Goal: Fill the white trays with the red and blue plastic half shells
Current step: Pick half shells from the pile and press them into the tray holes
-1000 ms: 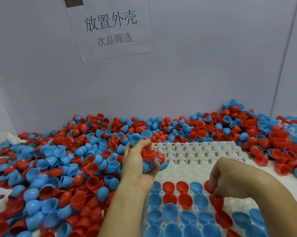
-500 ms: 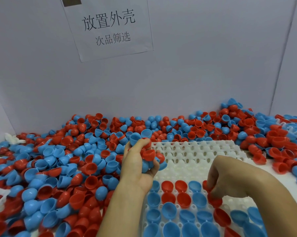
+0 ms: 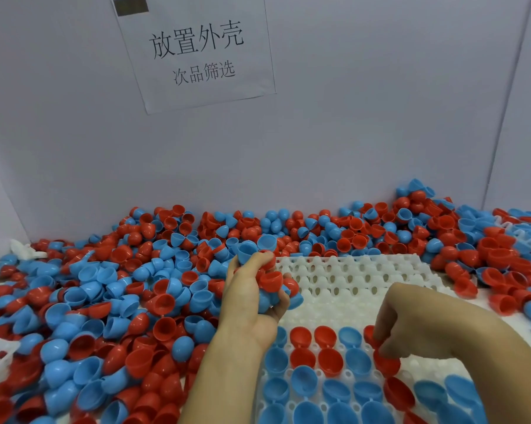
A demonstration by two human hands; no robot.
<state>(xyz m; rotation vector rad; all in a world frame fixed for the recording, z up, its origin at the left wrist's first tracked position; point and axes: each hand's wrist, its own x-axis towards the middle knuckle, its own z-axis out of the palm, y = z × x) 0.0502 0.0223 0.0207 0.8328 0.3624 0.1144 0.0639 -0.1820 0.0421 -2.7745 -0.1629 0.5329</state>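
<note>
The paper sign [image 3: 197, 53] on the wall above the white tray [image 3: 352, 280] reads "放置外壳" and "次品筛选". Your left hand [image 3: 252, 298] clutches a bunch of red and blue half shells [image 3: 273, 281] over the tray's left edge. Your right hand [image 3: 410, 325] pinches a red half shell [image 3: 386, 364] at the tray's filled rows.

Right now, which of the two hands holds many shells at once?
The left hand: it grips a mixed bunch of red and blue shells above the white tray. The right hand pinches only one red shell.
</note>
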